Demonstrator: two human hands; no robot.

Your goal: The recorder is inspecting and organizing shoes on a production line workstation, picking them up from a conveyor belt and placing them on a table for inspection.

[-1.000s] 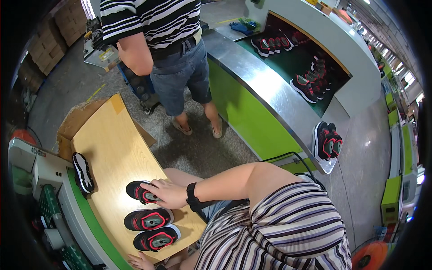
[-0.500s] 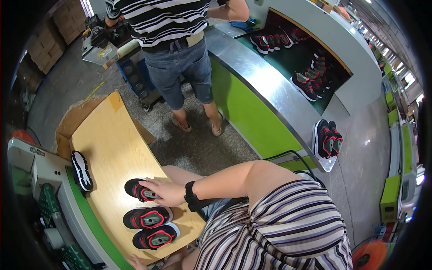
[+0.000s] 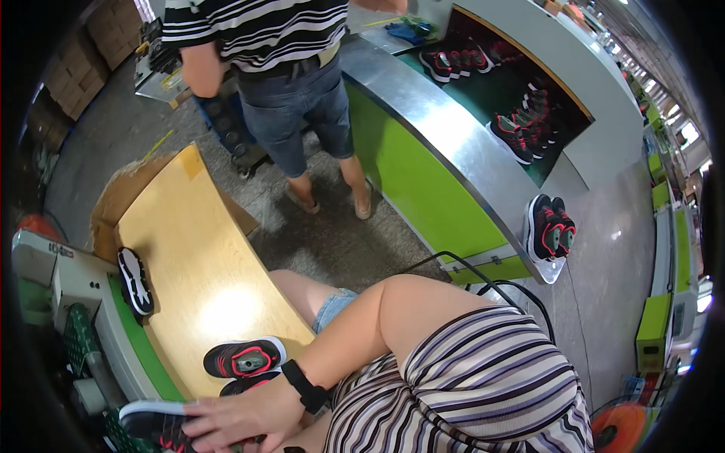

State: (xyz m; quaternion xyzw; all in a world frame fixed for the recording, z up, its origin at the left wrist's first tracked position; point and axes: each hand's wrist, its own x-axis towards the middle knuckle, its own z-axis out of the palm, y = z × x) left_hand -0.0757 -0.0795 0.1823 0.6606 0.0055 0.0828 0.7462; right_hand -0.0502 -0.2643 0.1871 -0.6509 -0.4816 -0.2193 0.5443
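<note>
Since the black shoe (image 3: 147, 427) is tilted by the lower-left edge of the table (image 3: 192, 249), the right hand (image 3: 242, 415) presumably steadies it, fingers half-spread across its upper. Whether they clasp it, I cannot tell; the left hand is hidden.

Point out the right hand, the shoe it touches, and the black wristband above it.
Right hand (image 3: 251, 415): head view, on the back of the hand.
Shoe (image 3: 151, 427): head view, on its dark upper.
Black wristband (image 3: 304, 386): head view, on the band's middle.
</note>
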